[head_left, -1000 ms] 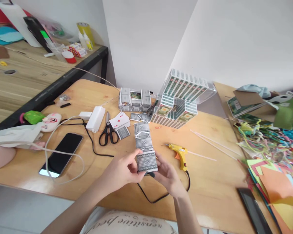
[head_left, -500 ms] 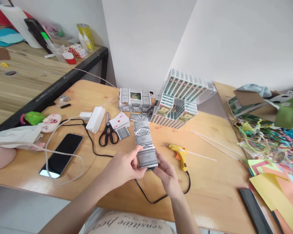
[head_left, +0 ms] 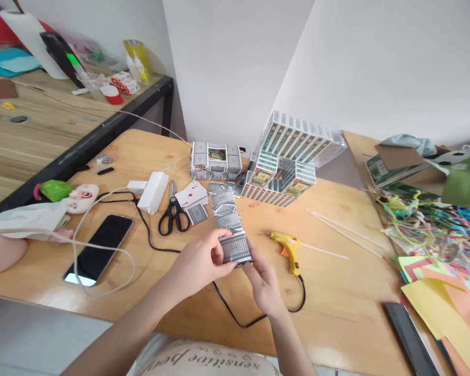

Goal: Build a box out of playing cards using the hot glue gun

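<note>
Card strip point(head_left: 227, 220): in front of the person, between both hands, its near end held up and its far end towards the loose cards
Long axis: runs away from the body, far end leaning slightly left
Left hand point(head_left: 203, 261): clamped on the near panel, thumb and forefinger curled about its left side
Right hand point(head_left: 264, 284): at the right and lower edge of the same panel, fingers against the side; underside grip hidden
Nearer hand: neither; both touch the near end
Strip material: grey-and-white patterned card, flat rectangular panels, folded paper joints between
Glue gun point(head_left: 288, 244): yellow plastic, right of the strip, apart from the right hand, nozzle pointing left
Scissors point(head_left: 173, 202): black loop handles, metal blades, left of the strip
Playing cards point(head_left: 191, 194): thin, glossy, fanned white faces, beside the scissors
Card-covered box point(head_left: 216, 156): blocky, patterned sides, beyond the strip
Card packs point(head_left: 293, 138): small green-and-white cartons, stacked in rows, far right of the strip
Table point(head_left: 329, 297): smooth, pale wood, under all these
</note>
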